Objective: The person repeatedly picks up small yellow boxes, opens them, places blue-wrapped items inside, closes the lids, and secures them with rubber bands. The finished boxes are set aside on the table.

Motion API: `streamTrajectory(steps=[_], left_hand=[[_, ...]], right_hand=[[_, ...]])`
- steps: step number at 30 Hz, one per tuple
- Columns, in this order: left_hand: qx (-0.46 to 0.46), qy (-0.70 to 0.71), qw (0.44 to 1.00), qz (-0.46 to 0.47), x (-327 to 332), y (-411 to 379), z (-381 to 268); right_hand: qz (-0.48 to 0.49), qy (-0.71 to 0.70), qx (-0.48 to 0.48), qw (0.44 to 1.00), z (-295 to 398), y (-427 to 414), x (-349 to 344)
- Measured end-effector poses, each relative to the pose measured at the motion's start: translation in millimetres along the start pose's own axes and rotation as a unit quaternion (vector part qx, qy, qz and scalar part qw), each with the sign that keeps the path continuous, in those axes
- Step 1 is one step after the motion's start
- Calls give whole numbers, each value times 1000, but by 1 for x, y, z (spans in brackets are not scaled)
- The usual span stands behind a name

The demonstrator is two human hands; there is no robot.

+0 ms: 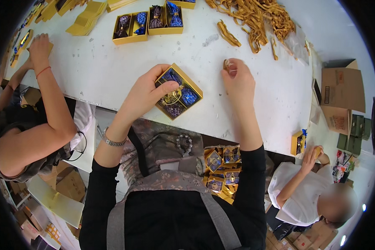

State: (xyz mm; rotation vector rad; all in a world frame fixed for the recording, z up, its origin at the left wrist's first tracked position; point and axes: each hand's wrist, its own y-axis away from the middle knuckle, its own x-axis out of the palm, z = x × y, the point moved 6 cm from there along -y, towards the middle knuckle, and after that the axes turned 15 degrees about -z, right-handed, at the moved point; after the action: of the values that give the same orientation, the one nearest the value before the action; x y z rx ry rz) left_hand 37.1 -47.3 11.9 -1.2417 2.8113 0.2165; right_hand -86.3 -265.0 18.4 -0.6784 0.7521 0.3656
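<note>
My left hand (153, 90) grips a gold box (192, 83) with a clear window lid, thumb across the top. Through the lid show wrapped sweets (189, 96) in blue and dark foil, and the lid bears gold print. The box is held at an angle over the white table's front part. To its right, my right hand (239, 76) pinches a small looped gold ribbon (227, 65) between thumb and fingers. The two hands are apart, and the ribbon does not touch the box.
A heap of gold ribbons (262, 18) lies at the table's back right. Open gold boxes (129, 39) with wrapped sweets stand at the back. Below the edge, a container holds several lidded boxes (231, 178). Co-workers' hands (40, 47) work at left and, by a white-shirted person (303, 190), at right.
</note>
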Motion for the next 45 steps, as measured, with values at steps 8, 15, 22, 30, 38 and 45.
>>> streamTrajectory(steps=[8,15,22,30,38,45], left_hand=[[32,-175,981,74,19,7,-15],[62,-227,972,18,18,9,-11],[120,-201,971,40,20,17,-19],[90,-23,988,123,11,22,-17],[-9,258,945,201,9,34,-31],[109,99,988,34,-11,35,-64]], right_hand=[[13,-31,56,998,6,1,-17],[78,-199,-113,970,86,38,-41],[27,-229,-162,959,96,51,-46],[204,-304,-244,898,99,44,-54],[235,-378,-308,841,98,73,-54],[104,-595,263,752,68,134,-2]])
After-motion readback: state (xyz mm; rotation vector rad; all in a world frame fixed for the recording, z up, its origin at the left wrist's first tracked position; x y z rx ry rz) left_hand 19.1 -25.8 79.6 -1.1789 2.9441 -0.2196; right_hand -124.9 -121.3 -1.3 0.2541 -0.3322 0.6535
